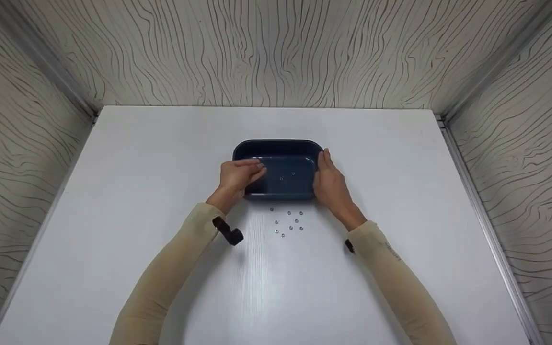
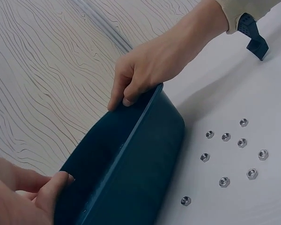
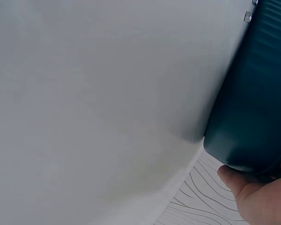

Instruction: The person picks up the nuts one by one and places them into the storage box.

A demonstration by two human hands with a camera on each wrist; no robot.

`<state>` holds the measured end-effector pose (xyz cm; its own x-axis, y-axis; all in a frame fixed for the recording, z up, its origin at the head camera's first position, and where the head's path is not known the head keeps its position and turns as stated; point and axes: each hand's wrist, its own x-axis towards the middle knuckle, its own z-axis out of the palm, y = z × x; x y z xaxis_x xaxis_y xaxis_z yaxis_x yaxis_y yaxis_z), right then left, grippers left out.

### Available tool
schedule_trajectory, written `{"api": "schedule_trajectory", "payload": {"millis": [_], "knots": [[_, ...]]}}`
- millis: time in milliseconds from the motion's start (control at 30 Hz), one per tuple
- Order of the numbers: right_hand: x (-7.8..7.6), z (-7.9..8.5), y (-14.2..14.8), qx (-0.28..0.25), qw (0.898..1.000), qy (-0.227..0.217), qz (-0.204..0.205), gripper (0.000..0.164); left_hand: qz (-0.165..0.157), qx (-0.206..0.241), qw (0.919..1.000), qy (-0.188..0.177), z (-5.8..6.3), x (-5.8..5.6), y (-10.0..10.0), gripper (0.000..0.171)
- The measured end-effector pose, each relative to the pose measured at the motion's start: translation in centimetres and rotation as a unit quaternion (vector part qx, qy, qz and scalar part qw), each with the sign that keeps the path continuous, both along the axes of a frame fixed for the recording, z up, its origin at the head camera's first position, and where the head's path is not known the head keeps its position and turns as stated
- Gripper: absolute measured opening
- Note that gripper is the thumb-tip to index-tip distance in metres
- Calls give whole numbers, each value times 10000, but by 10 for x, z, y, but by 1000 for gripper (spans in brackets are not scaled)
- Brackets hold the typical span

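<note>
A dark blue rectangular container [image 1: 283, 197] stands on the white table. My right hand [image 1: 332, 186] grips its right end, fingers over the rim, as the left wrist view also shows. Over the container's left part, my left hand [image 1: 238, 175] pinches thumb and fingertips together; a small nut shows as a greyish spot at the tips, mostly hidden by the fingers. Two metal nuts, one of them this nut [image 1: 281, 178], lie on the container floor. Several loose hex nuts [image 2: 224, 182] are scattered on the table just in front of the container.
The white table [image 1: 161, 143] meets wood-grain patterned walls [image 1: 266, 57] at the back and both sides, with metal rails along the side edges. A black wrist strap mount [image 1: 228, 231] sticks out from the left sleeve, above the table.
</note>
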<state>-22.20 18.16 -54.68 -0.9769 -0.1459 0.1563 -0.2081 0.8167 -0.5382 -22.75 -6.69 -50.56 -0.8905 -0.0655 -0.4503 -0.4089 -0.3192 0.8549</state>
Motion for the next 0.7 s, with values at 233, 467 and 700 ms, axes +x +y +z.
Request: {"api": "schedule_trajectory", "payload": {"millis": [233, 467, 700], "knots": [[1, 0, 0, 0, 10000, 57, 46, 55, 26, -5, 10000, 75, 2, 2, -1, 39], [0, 0, 1, -22, 10000, 13, -8, 55, -484, -673, 9961, 286, 11, 12, -3, 33], [-1, -1, 1, 53, 10000, -17, 6, 55, -1083, -1489, 9784, 944, 11, 26, -1, 23]]}}
